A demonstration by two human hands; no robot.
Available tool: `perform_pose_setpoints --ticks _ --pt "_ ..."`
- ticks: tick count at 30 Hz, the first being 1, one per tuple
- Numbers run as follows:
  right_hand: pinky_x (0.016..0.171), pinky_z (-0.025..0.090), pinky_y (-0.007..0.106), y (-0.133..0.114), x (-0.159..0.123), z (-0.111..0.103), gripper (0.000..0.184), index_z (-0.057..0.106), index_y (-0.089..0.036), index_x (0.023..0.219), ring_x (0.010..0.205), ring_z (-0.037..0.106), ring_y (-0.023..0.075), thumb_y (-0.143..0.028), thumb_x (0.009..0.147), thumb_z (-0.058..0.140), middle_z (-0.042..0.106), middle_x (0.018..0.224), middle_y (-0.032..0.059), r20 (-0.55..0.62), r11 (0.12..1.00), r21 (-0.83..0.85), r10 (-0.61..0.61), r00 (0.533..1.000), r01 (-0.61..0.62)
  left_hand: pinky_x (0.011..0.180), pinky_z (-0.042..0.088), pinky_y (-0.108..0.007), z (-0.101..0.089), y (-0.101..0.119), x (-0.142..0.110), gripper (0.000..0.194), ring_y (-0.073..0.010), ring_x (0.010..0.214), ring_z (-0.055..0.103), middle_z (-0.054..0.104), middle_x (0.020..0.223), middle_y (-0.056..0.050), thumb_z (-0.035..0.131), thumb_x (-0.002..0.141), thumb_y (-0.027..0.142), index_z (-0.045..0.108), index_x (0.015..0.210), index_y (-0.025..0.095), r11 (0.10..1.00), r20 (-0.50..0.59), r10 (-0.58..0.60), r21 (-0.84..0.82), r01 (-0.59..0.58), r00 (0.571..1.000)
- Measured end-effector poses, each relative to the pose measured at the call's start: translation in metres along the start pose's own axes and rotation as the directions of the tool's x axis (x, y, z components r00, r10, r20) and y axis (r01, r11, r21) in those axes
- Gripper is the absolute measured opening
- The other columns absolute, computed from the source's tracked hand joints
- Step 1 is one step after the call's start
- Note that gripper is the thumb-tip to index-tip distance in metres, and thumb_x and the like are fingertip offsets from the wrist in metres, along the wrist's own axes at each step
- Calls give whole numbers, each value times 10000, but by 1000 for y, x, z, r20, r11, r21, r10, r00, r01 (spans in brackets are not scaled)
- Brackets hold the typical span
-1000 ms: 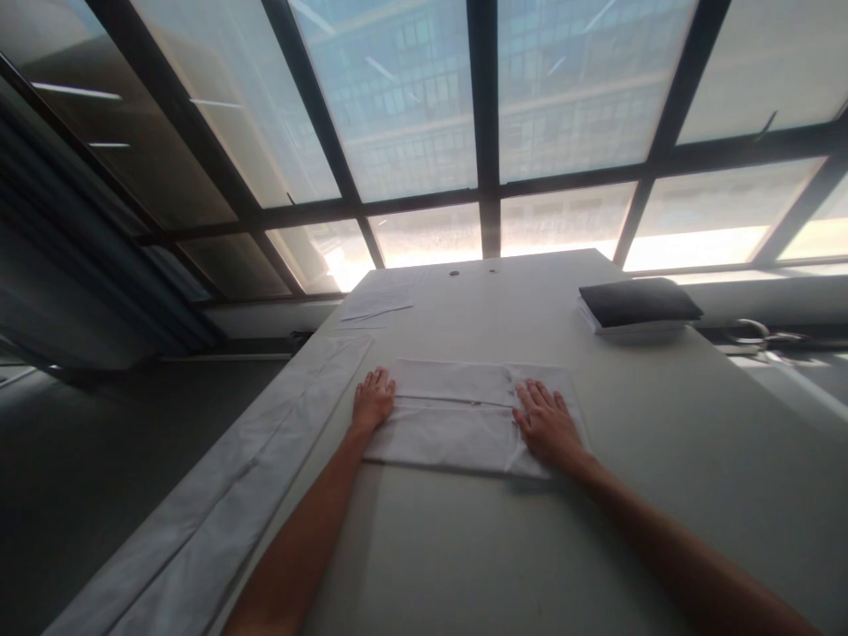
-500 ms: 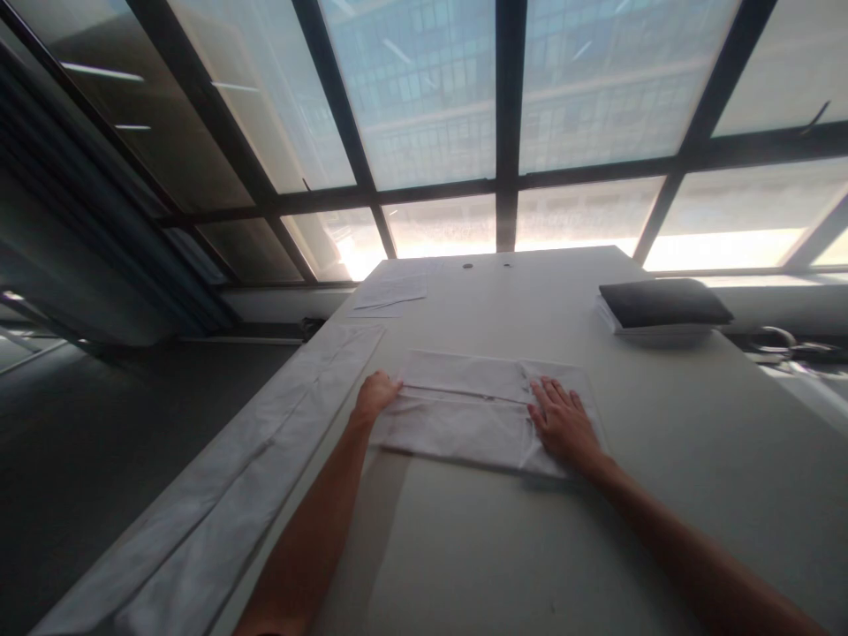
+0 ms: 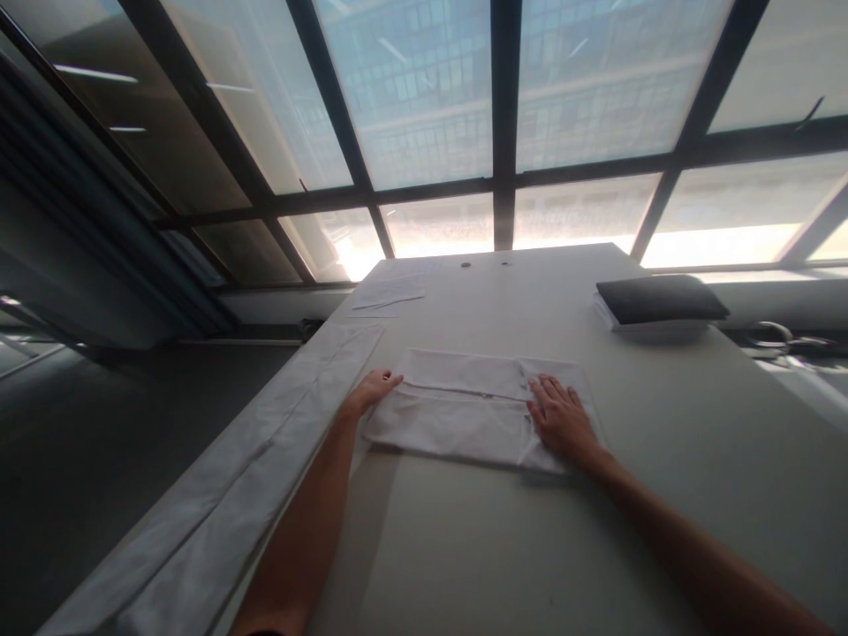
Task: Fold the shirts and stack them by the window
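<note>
A folded white cloth [image 3: 457, 426] lies on the white table, with a long slit or seam running across its middle and a small reddish spot near it. My left hand [image 3: 374, 389] is closed at the cloth's left edge, thumb and fingers pinching it by the end of the seam. On the right part of the cloth my right hand [image 3: 562, 415] lies flat, palm down, its fingers stretched out. Small wrinkles show beside those fingertips.
A long white cloth [image 3: 265, 450] lies along the left side of the table [image 3: 477, 548]. Papers [image 3: 390, 290] rest at the far left, and a dark cushion-like item [image 3: 662, 299] sits on white stuff at the right. Windows stand behind; a metal object [image 3: 772, 336] is beyond the right edge.
My left hand has shifted slightly left, and the cloth's left edge has moved out with it. My right hand stays flat in nearly the same place.
</note>
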State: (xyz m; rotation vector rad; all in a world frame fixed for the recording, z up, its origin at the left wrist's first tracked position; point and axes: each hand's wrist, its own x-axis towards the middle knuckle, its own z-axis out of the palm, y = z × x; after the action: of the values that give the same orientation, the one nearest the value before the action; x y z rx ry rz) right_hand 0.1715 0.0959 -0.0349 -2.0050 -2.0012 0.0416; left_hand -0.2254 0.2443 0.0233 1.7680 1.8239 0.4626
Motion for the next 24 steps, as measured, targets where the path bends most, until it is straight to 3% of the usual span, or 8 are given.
perform_pose_setpoints --ticks 3,6,9,12,14,16,20,24 --pt "1196 181 498 -1 0 -1 545 422 -176 1515 1480 274 272 -400 1031 312 361 1594 116 -4 1000 16 -6 1000 6 730 503 -259 -10 5 -6 546 -248 957 665 742 1027 -77 717 686 575 717 1019 143 983 168 86 -177 -55 982" --pt "1197 180 498 -2 0 -2 541 429 -175 1512 1479 276 274 -394 1028 326 362 1593 125 -10 1000 29 -7 1000 8 756 531 -293 -13 14 -10 599 -264 962 678 752 1022 -82 747 669 570 719 1075 131 943 254 130 -330 -40 958" --pt "1198 180 494 -2 0 -2 539 434 -176 1508 1480 277 271 -393 1026 330 362 1592 125 -6 999 43 0 1000 0 762 535 -304 -11 26 -13 524 -259 925 687 761 949 -76 752 674 492 733 1038 115 939 205 122 -341 -46 971" --pt "1201 173 494 -3 1 -1 534 446 -179 1500 1480 276 270 -393 1023 340 363 1592 121 -7 999 51 1 1000 -1 736 524 -286 -11 44 -16 457 -242 890 686 763 930 -61 700 720 393 732 1078 111 966 94 110 -246 -84 990" --pt "1201 170 495 -3 1 -1 534 443 -173 1501 1479 279 272 -386 1022 344 365 1591 125 -14 999 51 -4 1000 4 734 512 -268 -12 61 -20 424 -232 898 681 762 943 -51 645 762 349 726 1106 115 975 29 168 -149 -162 985" --pt "1199 172 498 -3 1 -1 538 433 -164 1507 1478 280 275 -379 1022 341 362 1591 132 -17 999 53 -11 1000 12 721 503 -253 -11 84 -26 398 -222 886 678 758 940 -47 610 789 329 722 1107 117 967 39 250 -70 -247 968" --pt "1199 166 508 -4 1 -3 542 420 -162 1514 1482 268 281 -372 1020 346 348 1598 132 1 998 67 -8 1000 8 628 500 -228 8 135 -39 323 -184 732 673 734 818 -32 620 779 262 702 1058 122 945 239 325 -51 -322 915" --pt "1197 165 501 -5 2 -4 534 434 -174 1506 1477 279 277 -379 1019 358 361 1593 129 9 998 68 -2 1000 2 515 506 -222 52 171 -50 285 -147 519 635 662 638 -5 579 808 181 643 1076 111 961 443 277 -116 -252 853"
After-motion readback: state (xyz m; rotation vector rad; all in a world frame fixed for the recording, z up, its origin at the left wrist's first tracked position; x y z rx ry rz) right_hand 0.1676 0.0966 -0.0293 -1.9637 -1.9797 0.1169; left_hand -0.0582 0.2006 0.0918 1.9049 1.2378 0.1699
